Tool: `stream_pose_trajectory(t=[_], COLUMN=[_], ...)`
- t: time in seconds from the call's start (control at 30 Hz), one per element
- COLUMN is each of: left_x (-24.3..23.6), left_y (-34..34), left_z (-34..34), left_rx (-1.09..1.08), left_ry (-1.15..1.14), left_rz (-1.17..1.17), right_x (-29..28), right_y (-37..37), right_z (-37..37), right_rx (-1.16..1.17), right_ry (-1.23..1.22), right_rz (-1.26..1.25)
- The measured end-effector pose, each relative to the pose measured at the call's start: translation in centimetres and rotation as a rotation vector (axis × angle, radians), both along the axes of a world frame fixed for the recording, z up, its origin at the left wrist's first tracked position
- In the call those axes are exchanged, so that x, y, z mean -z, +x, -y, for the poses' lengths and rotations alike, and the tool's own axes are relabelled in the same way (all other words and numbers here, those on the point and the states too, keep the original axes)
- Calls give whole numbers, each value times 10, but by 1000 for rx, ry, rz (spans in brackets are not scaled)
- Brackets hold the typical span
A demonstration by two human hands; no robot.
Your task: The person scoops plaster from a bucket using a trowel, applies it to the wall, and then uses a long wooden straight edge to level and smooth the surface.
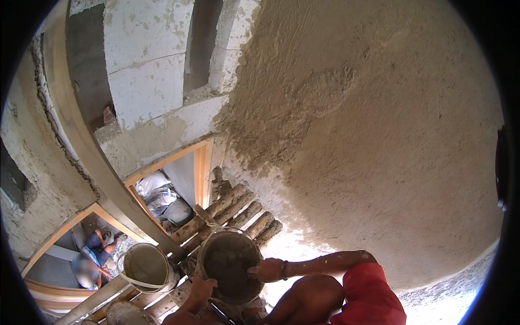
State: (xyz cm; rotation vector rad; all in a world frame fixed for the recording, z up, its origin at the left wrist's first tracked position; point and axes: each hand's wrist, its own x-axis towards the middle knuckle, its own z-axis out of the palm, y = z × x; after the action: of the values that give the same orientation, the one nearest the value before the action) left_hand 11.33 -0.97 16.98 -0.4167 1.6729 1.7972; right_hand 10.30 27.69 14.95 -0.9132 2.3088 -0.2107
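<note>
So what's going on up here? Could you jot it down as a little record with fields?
Place: log scaffold beside a freshly plastered wall
Left hand: on the near rim of the mortar pan
Right hand: gripping the pan's right rim
Pan contents: dark wet mortar
Nearby: white bucket to the left
Below: another person seen through a wooden-framed opening

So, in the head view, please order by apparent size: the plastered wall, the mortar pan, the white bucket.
1. Plastered wall, by far the largest.
2. Mortar pan.
3. White bucket, slightly smaller; it sits lower and farther away, so this ranking is unsure.
</note>
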Motion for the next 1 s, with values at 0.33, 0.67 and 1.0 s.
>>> stream_pose_trajectory(t=[0.33, 0.67, 1.0], left_x=[18, 20, -9], left_y=[3, 6, -4], left_z=[9, 16, 6], left_rx=[-64, -152, -85], left_ry=[97, 4, -38], left_rz=[-28, 199, 148], right_x=[-19, -219, -385], right_y=[-1, -59, -103], right_z=[-27, -21, -62], right_rx=[173, 466, 439], right_ry=[-377, -206, -508], right_rz=[-205, -224, -71])
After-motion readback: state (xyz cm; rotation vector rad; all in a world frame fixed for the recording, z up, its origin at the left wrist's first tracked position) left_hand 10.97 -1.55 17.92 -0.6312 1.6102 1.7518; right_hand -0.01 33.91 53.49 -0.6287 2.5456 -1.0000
